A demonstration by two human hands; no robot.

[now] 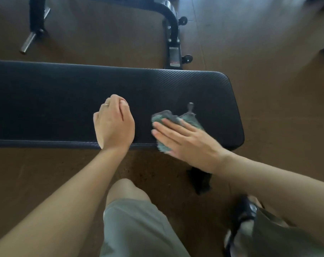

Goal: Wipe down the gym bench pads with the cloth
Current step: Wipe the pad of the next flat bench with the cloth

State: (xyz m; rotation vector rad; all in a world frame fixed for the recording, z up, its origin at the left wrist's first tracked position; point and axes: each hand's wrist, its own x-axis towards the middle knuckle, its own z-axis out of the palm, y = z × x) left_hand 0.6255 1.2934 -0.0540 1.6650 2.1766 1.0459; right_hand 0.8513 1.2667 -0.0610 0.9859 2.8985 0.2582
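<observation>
**Ana:** Cloth (177, 125) first: where is it against the right hand (187, 140)?

**Ben:** Under it. The right hand lies flat on the cloth with fingers straight and slightly spread, pressing it onto the bench pad (64, 93). The cloth is green and grey, bunched, and shows beyond the fingertips and on the far side of the hand. A small tab of it sticks out past the hand toward the pad's far edge.

**Ana:** How near is that hand to an edge?

**Ben:** Its heel sits right over the pad's near long edge, and a corner of cloth hangs just past that edge. The pad's rounded end lies on the wrist side of the hand, with a bare strip of pad between.

**Ana:** And the left hand (113, 123)?

**Ben:** Just beside the cloth, fingertip side of the right hand, apart from it. Its fingers are curled under, holding nothing, knuckles resting on the pad. A ring (106, 105) shows on one finger. Its wrist crosses the same near edge.

**Ana:** Open room?

**Ben:** Beyond the left hand the pad runs bare out of view. Bare pad also lies past both hands to the far edge.

**Ana:** Around the pad?

**Ben:** Brown floor (268, 52); a black frame (173, 25) with wheels stands beyond the far edge. Nearer than the hands: a knee, grey shorts (135, 229) and a dark sandal (244, 212).
</observation>
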